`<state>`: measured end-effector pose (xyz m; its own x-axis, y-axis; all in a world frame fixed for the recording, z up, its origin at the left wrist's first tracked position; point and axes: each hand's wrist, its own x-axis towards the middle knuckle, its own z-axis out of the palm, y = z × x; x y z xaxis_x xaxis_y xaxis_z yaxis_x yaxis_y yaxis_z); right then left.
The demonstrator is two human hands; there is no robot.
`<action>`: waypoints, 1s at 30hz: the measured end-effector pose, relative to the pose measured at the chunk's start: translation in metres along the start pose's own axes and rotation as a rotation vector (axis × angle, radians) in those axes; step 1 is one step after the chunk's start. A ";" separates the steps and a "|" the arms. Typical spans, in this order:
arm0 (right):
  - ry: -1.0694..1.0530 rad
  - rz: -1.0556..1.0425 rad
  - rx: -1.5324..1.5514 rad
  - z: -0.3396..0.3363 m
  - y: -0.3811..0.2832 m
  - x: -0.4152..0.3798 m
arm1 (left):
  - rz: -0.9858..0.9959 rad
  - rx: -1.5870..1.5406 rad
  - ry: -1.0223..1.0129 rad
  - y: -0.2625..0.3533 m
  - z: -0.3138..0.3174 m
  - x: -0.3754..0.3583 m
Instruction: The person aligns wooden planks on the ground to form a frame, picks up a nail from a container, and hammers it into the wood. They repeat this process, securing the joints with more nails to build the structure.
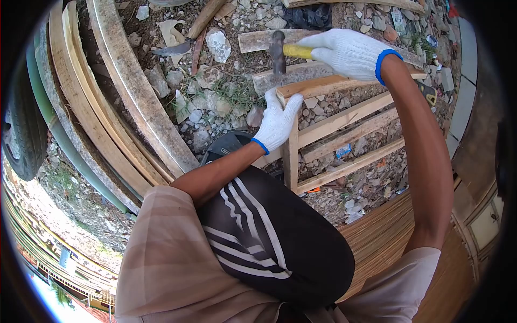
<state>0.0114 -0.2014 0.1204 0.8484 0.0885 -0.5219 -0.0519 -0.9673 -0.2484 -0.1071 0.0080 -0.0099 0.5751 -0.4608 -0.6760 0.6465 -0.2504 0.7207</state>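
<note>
My right hand, in a white knit glove with a blue cuff, is closed around the yellow handle of a hammer. The hammer's dark metal head is just above the near corner of a wooden frame made of nailed-together slats. My left hand, gloved the same way, has its thumb and fingers around that corner, below the hammer head. Whether it also pinches a nail there is too small to tell. An upright wooden piece of the frame runs down beside my left hand.
Long planks lie stacked on the left, beside a tire. A machete-like blade with a wooden handle rests on stony ground. Loose boards lie behind the frame. A handsaw with a yellow-and-black handle is at the right.
</note>
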 end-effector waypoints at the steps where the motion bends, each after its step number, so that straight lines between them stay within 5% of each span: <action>1: -0.089 -0.029 -0.017 -0.002 -0.002 0.001 | -0.030 0.015 -0.013 0.000 0.000 -0.001; 3: -0.272 -0.089 -0.052 -0.004 -0.005 0.003 | -0.062 0.027 -0.027 -0.002 0.001 0.000; 7: 0.019 -0.102 -0.150 -0.006 0.008 0.002 | -0.030 0.022 -0.014 0.000 -0.002 0.000; 12: -0.039 0.159 0.051 -0.024 -0.012 -0.002 | -0.022 0.026 -0.034 0.000 -0.003 0.001; 17: -0.176 -0.205 -0.143 0.006 -0.002 -0.002 | -0.062 -0.002 -0.061 -0.004 -0.003 -0.001; 19: -0.213 -0.109 -0.106 -0.003 0.003 -0.003 | -0.018 0.002 -0.062 -0.008 -0.005 -0.004; 23: 0.022 0.038 -0.021 -0.032 0.005 -0.003 | 0.128 -0.100 -0.080 -0.033 -0.008 0.001; 26: 0.278 0.082 0.157 -0.039 -0.001 -0.006 | 0.042 -0.055 -0.204 -0.027 -0.016 -0.002; 29: 0.116 0.196 0.030 -0.004 0.005 -0.010 | -0.016 -0.072 -0.259 -0.033 -0.018 -0.002; 30: 0.118 0.088 0.090 0.008 0.007 -0.015 | -0.012 -0.077 -0.255 -0.033 -0.018 -0.002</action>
<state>-0.0060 -0.2078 0.1201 0.8943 -0.0294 -0.4465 -0.1711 -0.9444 -0.2806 -0.1205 0.0321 -0.0347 0.4283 -0.6607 -0.6165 0.6942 -0.1962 0.6925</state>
